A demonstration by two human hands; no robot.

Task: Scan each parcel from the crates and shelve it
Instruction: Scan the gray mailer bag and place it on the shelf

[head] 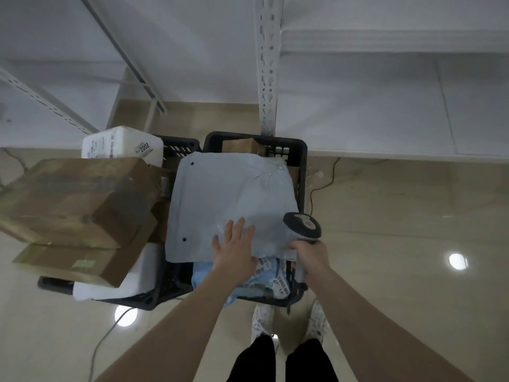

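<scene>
Parcel (228, 205), a flat grey mailer, lying across the top of the right-hand crate (298, 153) just ahead of both hands, long side running away toward the shelf (385, 106). Left hand (234, 246) spread flat on its near edge, nearer its middle; right hand (309, 253) at the near right corner, clenched round the scanner (301, 226).

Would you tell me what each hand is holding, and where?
The right hand grips the scanner by its handle. The left hand rests flat on the grey mailer, holding nothing.
</scene>
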